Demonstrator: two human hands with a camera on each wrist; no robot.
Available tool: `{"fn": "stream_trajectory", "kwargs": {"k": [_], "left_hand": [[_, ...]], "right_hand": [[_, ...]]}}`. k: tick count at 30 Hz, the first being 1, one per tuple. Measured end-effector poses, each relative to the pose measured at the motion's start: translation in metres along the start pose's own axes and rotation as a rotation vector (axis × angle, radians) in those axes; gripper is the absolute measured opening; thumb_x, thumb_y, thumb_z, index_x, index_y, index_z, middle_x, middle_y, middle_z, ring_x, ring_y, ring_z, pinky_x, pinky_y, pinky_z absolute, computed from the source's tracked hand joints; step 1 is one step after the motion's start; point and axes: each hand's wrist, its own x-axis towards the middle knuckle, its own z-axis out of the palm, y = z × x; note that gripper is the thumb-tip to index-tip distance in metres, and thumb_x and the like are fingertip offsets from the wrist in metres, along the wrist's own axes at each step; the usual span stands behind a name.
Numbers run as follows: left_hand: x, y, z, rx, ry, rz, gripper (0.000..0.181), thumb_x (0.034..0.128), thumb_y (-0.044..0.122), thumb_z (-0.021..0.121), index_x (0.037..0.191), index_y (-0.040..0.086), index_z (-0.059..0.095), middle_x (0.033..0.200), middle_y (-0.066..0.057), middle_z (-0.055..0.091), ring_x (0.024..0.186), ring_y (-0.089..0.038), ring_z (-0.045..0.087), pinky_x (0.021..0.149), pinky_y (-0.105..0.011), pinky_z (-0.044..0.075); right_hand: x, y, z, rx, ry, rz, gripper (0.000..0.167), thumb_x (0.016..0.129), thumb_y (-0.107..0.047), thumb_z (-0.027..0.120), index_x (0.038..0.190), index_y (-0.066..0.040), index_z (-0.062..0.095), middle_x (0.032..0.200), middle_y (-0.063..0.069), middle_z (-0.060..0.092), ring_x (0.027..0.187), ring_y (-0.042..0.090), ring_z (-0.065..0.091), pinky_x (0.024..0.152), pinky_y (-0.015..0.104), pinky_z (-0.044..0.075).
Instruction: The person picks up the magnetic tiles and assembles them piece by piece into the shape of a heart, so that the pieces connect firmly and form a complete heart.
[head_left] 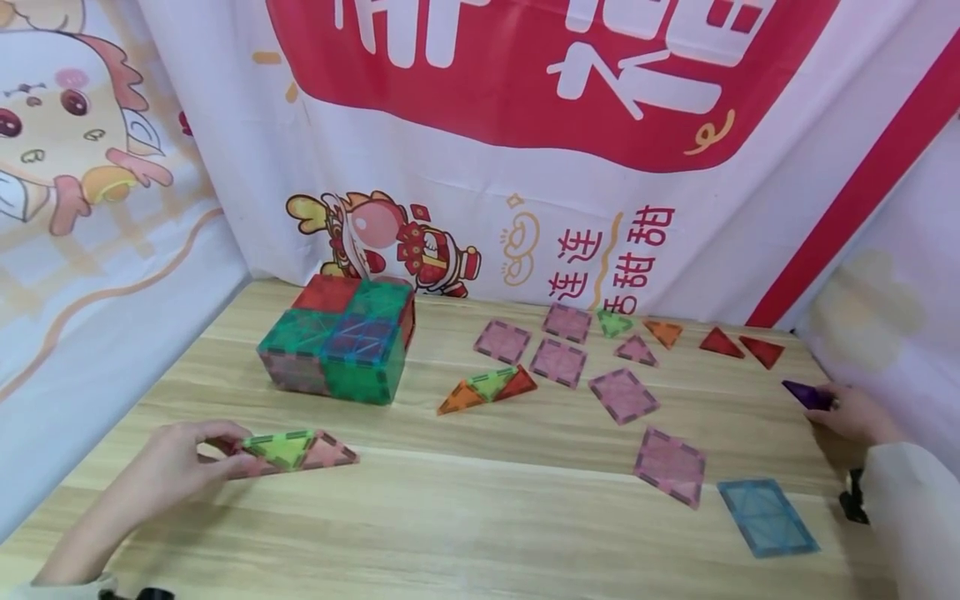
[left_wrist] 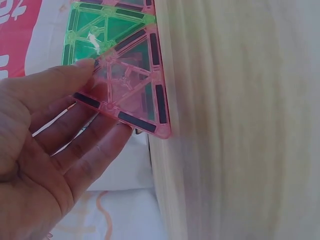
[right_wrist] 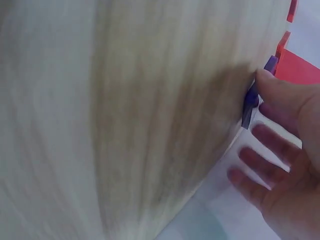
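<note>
My left hand (head_left: pixel 180 467) pinches a strip of joined triangular magnetic tiles, with a green tile (head_left: pixel 283 451) between pink ones. In the left wrist view the thumb lies over the near pink tile (left_wrist: pixel 129 85) and the fingers go behind it; the strip's lower edge is at the tabletop. At the table's right side my right hand (head_left: pixel 855 412) pinches a purple triangular tile (head_left: pixel 808 395) between thumb and index finger. The right wrist view shows this purple tile (right_wrist: pixel 250 102) nearly edge-on, with the other fingers spread loosely below.
A box of red, green, blue and pink tiles (head_left: pixel 360 375) stands at the back left. Mid-table stands an orange, green and red triangle strip (head_left: pixel 489 385). Several pink squares (head_left: pixel 624 396), red triangles (head_left: pixel 722 342) and a blue square (head_left: pixel 768 517) lie rightward. A printed curtain (head_left: pixel 450 158) hangs behind.
</note>
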Motion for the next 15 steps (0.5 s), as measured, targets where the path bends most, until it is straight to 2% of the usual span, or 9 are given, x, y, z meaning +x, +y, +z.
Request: {"fn": "stream_trajectory", "kwargs": {"k": [4,7,12,15], "left_hand": [[0.001,0.001,0.002,-0.008,0.011,0.022,0.019,0.0717,0.013,0.081,0.087,0.011,0.071,0.080,0.002,0.068,0.071,0.008,0.056,0.057,-0.017,0.051],[0.001,0.001,0.003,-0.017,0.016,0.020,0.021,0.0697,0.016,0.083,0.086,0.012,0.071,0.080,0.002,0.067,0.071,0.007,0.056,0.057,-0.016,0.051],[0.007,-0.001,0.001,0.006,0.039,0.043,0.022,0.0692,0.013,0.082,0.087,0.007,0.071,0.079,0.000,0.068,0.068,0.001,0.060,0.056,-0.017,0.052],[0.011,-0.003,-0.001,0.028,0.047,0.050,0.021,0.0701,0.011,0.081,0.088,0.006,0.071,0.079,-0.001,0.068,0.068,-0.001,0.061,0.056,-0.018,0.052]], "right_hand": [[-0.001,-0.001,0.003,0.022,0.069,-0.024,0.029,0.082,-0.003,0.068,0.090,0.020,0.054,0.075,0.022,0.059,0.066,0.026,0.053,0.061,0.040,0.045],[-0.002,-0.005,0.002,0.052,0.084,-0.027,0.023,0.080,0.000,0.068,0.086,0.017,0.054,0.076,0.022,0.057,0.068,0.026,0.053,0.061,0.038,0.044],[-0.003,-0.006,0.000,0.025,0.013,-0.012,0.045,0.084,-0.011,0.069,0.102,0.025,0.050,0.090,0.038,0.056,0.078,0.043,0.056,0.070,0.053,0.046],[-0.004,-0.005,0.000,0.001,-0.022,0.005,0.056,0.085,-0.019,0.069,0.108,0.026,0.047,0.096,0.042,0.055,0.083,0.047,0.056,0.075,0.056,0.045]]}}
